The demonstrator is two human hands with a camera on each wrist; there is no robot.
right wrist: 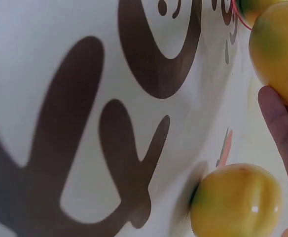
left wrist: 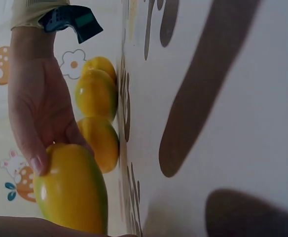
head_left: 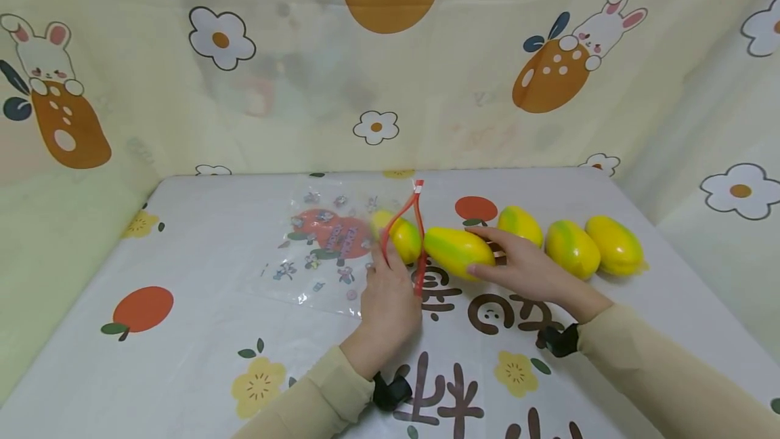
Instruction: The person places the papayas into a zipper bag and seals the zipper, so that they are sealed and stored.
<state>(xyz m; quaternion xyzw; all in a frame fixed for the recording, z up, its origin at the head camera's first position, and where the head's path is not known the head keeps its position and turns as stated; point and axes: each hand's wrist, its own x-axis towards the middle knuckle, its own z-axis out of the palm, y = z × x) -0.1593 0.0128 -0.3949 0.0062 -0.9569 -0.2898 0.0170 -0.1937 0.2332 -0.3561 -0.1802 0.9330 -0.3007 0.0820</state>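
Observation:
A clear printed zip bag [head_left: 323, 283] lies flat, its red-edged mouth spread apart toward the right. Inside, near the mouth, sits a yellow fruit with a green streak [head_left: 407, 241], shaped like a mango. My left hand [head_left: 393, 300] grips the near side of the bag at the red edge, its fingertips partly hidden. My right hand [head_left: 524, 266] holds another such yellow fruit [head_left: 457, 253] between thumb and fingers, one end right at the bag's mouth. In the left wrist view, this held fruit [left wrist: 72, 190] is large, with the right hand's thumb along its side.
To the right of the held fruit, three more yellow fruits stand in a row: one behind the right hand [head_left: 521, 223], one in the middle [head_left: 571, 249] and one at the far right [head_left: 615, 246]. A patterned cloth wall [head_left: 292, 107] rises behind the white printed tabletop [head_left: 201, 371].

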